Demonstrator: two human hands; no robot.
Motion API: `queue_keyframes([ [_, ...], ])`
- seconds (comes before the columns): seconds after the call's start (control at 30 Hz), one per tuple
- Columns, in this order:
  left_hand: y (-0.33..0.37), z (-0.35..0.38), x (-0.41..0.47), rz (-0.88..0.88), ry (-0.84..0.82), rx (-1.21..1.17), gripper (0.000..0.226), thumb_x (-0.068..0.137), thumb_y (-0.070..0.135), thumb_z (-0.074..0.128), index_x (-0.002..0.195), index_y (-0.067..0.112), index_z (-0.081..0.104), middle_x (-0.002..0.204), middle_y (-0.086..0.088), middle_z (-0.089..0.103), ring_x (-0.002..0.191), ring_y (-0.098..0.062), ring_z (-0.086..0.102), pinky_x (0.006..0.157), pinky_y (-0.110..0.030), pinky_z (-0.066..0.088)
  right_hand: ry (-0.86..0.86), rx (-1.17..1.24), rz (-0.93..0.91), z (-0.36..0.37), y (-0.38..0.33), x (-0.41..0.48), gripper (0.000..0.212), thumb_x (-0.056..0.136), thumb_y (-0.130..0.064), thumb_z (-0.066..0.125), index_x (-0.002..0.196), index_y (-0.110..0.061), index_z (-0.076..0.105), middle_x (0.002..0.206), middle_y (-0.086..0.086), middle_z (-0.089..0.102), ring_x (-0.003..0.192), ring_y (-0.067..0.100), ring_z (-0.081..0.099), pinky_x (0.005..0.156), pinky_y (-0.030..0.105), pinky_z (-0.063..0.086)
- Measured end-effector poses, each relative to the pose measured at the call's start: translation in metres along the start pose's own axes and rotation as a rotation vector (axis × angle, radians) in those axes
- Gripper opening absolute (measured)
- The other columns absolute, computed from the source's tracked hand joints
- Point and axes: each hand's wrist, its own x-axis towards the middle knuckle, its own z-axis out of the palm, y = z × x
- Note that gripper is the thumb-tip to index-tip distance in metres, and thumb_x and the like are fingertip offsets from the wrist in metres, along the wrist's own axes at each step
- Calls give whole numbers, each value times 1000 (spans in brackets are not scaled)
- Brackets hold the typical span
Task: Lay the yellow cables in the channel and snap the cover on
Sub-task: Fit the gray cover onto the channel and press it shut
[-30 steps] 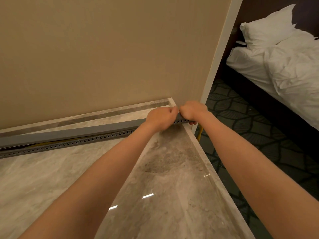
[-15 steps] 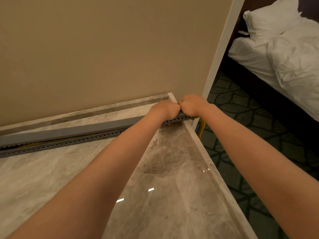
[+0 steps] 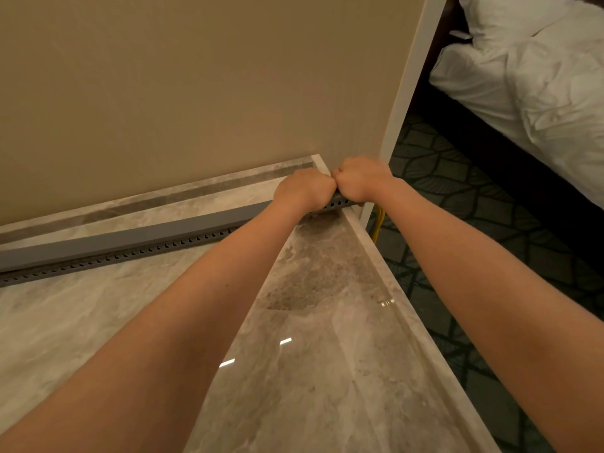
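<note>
Glossy marble-look countertop (image 3: pixel 327 371), matt grey, probably plastic cover (image 3: pixel 130 238), crumpled white cloth bedding (image 3: pixel 539 86).

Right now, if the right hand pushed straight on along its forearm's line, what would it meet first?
The right hand, gripping the gray cover, would probably meet the beige wall close behind it first; depth is unclear.
</note>
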Motion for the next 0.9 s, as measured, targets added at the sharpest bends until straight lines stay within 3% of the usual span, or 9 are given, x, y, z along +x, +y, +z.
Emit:
queue_keyframes([
  [0.23, 0, -1, -3, 15, 5, 19, 45, 100, 26, 27, 119, -1, 57, 127, -19, 57, 115, -35, 55, 92, -39, 44, 6, 35, 20, -4, -3, -5, 34, 95, -14, 32, 105, -6, 64, 109, 15, 63, 102, 33, 57, 78, 39, 45],
  [0.37, 0, -1, -1, 67, -5, 122, 35, 98, 14, 28, 74, 5, 52, 117, -21, 62, 73, -27, 53, 72, -37, 39, 2, 41, 25, -6, -4, -5, 34, 95, -14, 32, 101, -6, 64, 103, 14, 63, 91, 29, 55, 71, 35, 41],
  [0.47, 0, -1, -3, 56, -4, 127, 37, 100, 17, 28, 84, 2, 57, 119, -18, 60, 85, -31, 57, 77, -39, 42, -18, 78, 43, -5, -4, -5, 35, 95, -14, 31, 96, -5, 65, 86, 12, 59, 78, 23, 49, 70, 35, 42],
  [0.5, 1, -1, -4, 49, -5, 112, 36, 99, 16, 29, 75, 5, 54, 117, -19, 61, 77, -28, 54, 73, -37, 40, -24, 104, 51, -5, -3, -4, 35, 95, -14, 31, 93, -5, 65, 83, 11, 59, 74, 22, 50, 68, 35, 42],
  [0.6, 0, -1, -2, 28, -27, 78, 36, 97, 18, 29, 71, 8, 51, 110, -16, 61, 69, -22, 50, 70, -35, 39, -119, 320, 130, -5, -1, -1, 36, 95, -18, 31, 88, -5, 64, 83, 16, 65, 61, 19, 53, 59, 31, 41],
  [0.67, 1, -2, -1, 13, -47, 75, 34, 94, 19, 29, 64, 12, 45, 93, -15, 60, 62, -17, 45, 66, -32, 36, -221, 592, 191, -4, 4, 2, 35, 96, -20, 30, 88, -2, 60, 76, 15, 60, 55, 20, 53, 52, 28, 43],
  [0.77, 0, -6, -3, -3, -51, 35, 34, 93, 22, 30, 62, 14, 41, 74, -10, 49, 59, -16, 41, 64, -30, 31, -350, 878, 385, -1, 17, 2, 41, 98, -30, 27, 83, -3, 54, 69, 14, 57, 57, 21, 50, 67, 33, 44],
  [0.83, -1, -8, -3, -5, -71, 35, 32, 95, 20, 29, 69, 9, 43, 86, -13, 54, 67, -21, 44, 69, -30, 32, -395, 906, 468, 0, 23, 1, 48, 97, -39, 26, 79, -5, 55, 68, 13, 58, 57, 20, 49, 73, 36, 39],
  [0.9, -1, -10, -2, 12, -91, 45, 27, 97, 18, 26, 83, 7, 46, 114, -20, 57, 84, -27, 46, 76, -32, 35, -424, 904, 484, -1, 23, 2, 54, 96, -45, 25, 76, -6, 56, 66, 11, 57, 56, 19, 47, 70, 35, 37],
])
